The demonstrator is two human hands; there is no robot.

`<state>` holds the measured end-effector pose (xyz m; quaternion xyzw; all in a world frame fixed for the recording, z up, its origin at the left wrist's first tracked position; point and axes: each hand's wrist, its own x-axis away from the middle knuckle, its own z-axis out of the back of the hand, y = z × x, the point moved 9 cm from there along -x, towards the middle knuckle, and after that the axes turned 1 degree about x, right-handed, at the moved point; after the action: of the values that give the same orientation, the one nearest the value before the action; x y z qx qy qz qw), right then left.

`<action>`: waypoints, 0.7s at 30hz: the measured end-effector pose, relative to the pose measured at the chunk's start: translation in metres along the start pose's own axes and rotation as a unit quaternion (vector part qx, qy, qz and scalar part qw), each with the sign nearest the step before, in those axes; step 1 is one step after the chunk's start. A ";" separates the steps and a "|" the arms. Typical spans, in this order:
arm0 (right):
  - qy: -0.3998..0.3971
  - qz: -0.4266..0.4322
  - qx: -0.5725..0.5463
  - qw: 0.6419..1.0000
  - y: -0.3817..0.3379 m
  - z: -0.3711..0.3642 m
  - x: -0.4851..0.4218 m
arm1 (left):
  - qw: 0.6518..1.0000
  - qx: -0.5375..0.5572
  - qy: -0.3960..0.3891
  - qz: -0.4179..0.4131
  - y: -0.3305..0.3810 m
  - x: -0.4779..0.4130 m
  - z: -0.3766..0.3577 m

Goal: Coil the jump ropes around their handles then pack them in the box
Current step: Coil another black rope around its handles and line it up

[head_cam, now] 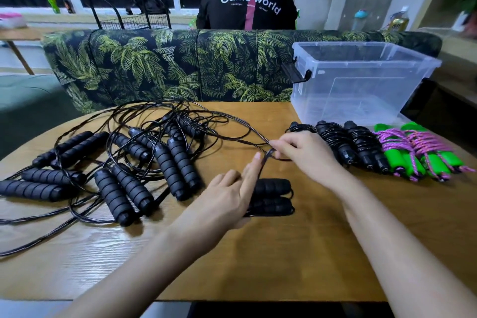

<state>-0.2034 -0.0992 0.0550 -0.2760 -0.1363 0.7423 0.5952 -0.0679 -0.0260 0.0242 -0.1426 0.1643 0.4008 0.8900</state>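
Rope (265,160) was pinched in the right hand (302,155); paired handles (275,195) were pressed under the straight-fingered left hand (227,196).

The box (322,90) stands at the far right of the surface (284,253). A row of wound ropes (361,147) lies just before it. The loose ropes (144,152) sprawl over the left half. Between them a pair of handles (273,196) lies partly under my left hand (227,199). Just behind, my right hand (302,152) pinches their rope (263,162). A sofa (154,67) runs behind the surface.
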 end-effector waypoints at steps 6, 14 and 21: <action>0.037 0.081 -0.042 0.995 -0.061 -0.012 0.062 | 0.987 0.048 -0.017 0.155 -0.039 -0.009 -0.003; 0.030 0.033 -0.158 0.986 -0.035 -0.029 0.096 | 0.966 0.152 0.072 0.196 -0.047 -0.002 0.016; -0.048 -0.105 -0.423 0.899 -0.009 -0.047 0.088 | 0.918 0.304 0.111 0.231 -0.050 0.004 0.037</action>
<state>-0.1816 -0.0188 0.0005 -0.4500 -0.4939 0.5600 0.4898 -0.0211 -0.0412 0.0622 0.1332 0.4040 0.5080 0.7490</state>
